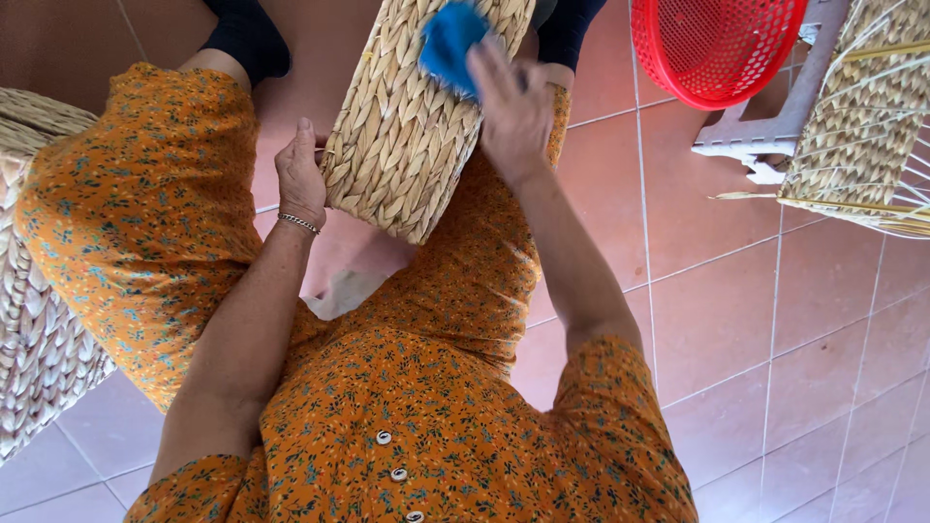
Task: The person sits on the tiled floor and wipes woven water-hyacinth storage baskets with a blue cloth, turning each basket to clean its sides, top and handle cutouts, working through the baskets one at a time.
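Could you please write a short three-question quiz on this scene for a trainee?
1. True or false: the right hand presses a blue cloth against the woven basket.
2. What does the left hand do? A) holds the basket's edge B) lifts the red basket C) rests on the floor
3. Fill in: the woven basket rests across the person's ____.

Key: 1 true. 2 A. 3 knees; it lies between the orange-clad legs, above the tiled floor.
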`<state>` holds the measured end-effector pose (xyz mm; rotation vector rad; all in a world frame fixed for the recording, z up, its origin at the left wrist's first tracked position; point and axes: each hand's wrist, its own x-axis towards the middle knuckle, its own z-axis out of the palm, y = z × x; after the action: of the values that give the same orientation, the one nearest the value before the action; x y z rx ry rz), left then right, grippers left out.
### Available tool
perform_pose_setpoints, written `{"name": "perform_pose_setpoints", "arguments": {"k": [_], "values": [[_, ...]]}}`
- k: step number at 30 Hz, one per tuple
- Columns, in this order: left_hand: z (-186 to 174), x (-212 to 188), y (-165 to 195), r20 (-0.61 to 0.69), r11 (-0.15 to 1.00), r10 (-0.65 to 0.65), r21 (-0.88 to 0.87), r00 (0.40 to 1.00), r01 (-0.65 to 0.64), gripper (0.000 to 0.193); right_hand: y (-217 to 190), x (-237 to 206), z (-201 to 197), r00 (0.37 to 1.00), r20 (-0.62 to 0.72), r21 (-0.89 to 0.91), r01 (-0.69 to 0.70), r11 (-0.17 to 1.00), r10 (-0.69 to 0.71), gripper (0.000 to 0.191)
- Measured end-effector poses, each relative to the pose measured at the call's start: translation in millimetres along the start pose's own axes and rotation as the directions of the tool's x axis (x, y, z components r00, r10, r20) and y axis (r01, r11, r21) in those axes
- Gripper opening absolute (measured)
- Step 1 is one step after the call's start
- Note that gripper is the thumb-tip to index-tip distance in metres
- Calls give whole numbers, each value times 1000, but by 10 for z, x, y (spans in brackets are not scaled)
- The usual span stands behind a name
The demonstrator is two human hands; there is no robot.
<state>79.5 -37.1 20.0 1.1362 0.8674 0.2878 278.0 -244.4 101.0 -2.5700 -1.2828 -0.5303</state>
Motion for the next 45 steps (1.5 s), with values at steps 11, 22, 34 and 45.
{"name": "perform_pose_setpoints", "arguments": {"k": [11,22,34,45], "values": [[9,-13,73,-26,999,12,-40,1000,-13,61,-107,49,116,888,-92,401,-381,834,450,51],[-30,62,-2,-6,999,-2,-52,1000,1,56,-1340,-1187,-450,939,74,428,-335,839,337,65],[119,-40,129,15,999,42,-25,999,-42,62,267,610,167,894,-29,165,-437,884,448,70],[68,-31,49,3,960,-104,-259,995,101,75,-928,-167,51,996,44,197,73,978,-84,49]]}}
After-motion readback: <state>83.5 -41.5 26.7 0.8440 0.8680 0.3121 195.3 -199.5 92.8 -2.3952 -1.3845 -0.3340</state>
